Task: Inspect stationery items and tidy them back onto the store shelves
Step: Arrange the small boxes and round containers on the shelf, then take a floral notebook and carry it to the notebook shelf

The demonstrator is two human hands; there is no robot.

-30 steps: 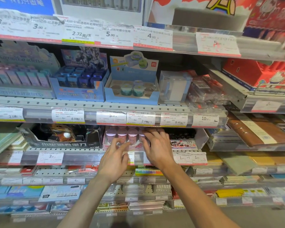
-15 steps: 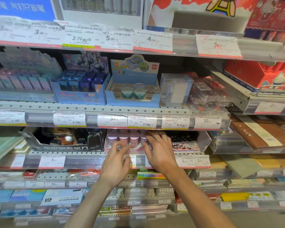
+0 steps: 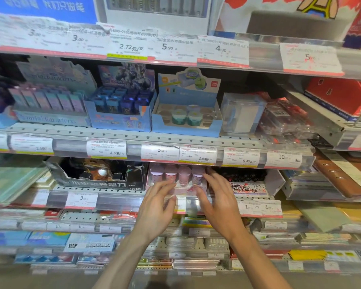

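Store shelves stacked tight, price tags along every edge. Pink tray of small pink tubs sits on the second shelf from the near edge, between black box on the left and marker box on the right. Left hand and right hand both reach with fingers spread, loose, grasping nothing; fingertips at the tray front, contact unclear. Risk: a lopsided push skews the tray, tips tubs, or knocks the tag strip below.

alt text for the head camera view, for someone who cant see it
Two bare hands, left and right, reach with relaxed fingers to a pink display box of small pink containers on a store shelf, amid stationery boxes and price tags.
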